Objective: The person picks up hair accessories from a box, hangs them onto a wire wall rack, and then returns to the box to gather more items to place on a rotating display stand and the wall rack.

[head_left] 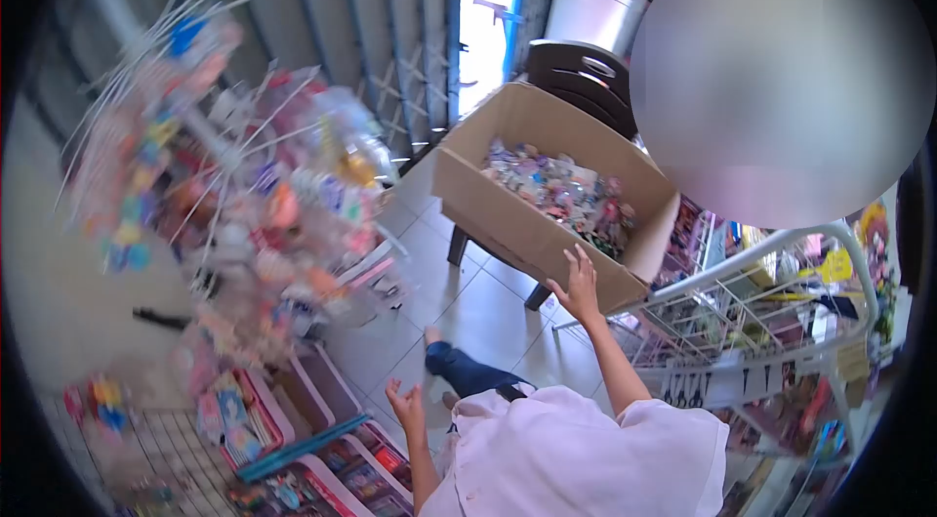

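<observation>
My right hand (576, 285) is raised, fingers spread, overlapping the near side of a large cardboard box (508, 214) in this view. It holds nothing. The box rests on a dark chair (583, 71), its top uncovered, with many small colourful packaged items (566, 187) heaped inside. My left hand (406, 407) hangs low on the left with fingers bent and apart, nothing in it. Closest to that hand are pink-edged bins (337, 388) of small goods.
On the left, a wire rack (229, 161) carries hanging bags of trinkets. A white wire shelf cart (771, 278) full of small goods stands to the right. Behind are a folding metal gate (390, 19), a bright doorway (485, 14) and a white cabinet (589, 9).
</observation>
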### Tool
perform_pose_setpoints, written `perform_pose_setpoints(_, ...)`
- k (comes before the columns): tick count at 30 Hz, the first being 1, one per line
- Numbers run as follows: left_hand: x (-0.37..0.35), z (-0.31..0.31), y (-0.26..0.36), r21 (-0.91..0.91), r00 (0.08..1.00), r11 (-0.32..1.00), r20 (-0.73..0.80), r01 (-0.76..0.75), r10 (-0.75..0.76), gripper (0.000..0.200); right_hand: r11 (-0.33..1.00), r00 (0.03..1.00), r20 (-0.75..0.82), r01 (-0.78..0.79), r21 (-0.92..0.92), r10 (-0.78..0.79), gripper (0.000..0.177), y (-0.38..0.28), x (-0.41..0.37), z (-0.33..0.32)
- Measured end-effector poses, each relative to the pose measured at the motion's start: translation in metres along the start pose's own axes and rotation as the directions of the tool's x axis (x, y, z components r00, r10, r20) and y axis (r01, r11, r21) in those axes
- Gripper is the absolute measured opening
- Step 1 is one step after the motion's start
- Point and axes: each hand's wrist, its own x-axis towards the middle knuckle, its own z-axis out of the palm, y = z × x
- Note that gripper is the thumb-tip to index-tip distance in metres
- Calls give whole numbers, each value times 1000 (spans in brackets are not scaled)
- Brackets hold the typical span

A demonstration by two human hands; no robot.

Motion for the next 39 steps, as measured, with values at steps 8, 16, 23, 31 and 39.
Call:
perform_pose_setpoints(8,33,56,13,409,987,913,142,15,-80,49,969,966,-110,-240,-57,232,46,47,38,-20)
perform_pose_setpoints(16,117,251,142,197,888,867,139,-459,438,31,916,819,569,-282,284,76,37,95,89,-51)
perform_pose_setpoints(23,170,406,200,229,722,729,493,-646,485,19,390,116,974,-902,186,-195,31,179,134,6)
perform_pose_setpoints(31,204,416,134,488,714,706,699,-514,37,26,661,513,734,-741,118,444,29,230,135,94)
perform_pose_setpoints(39,206,416,121,627,671,577,720,-523,-175,30,928,749,550,327,176,-369,44,197,98,122)
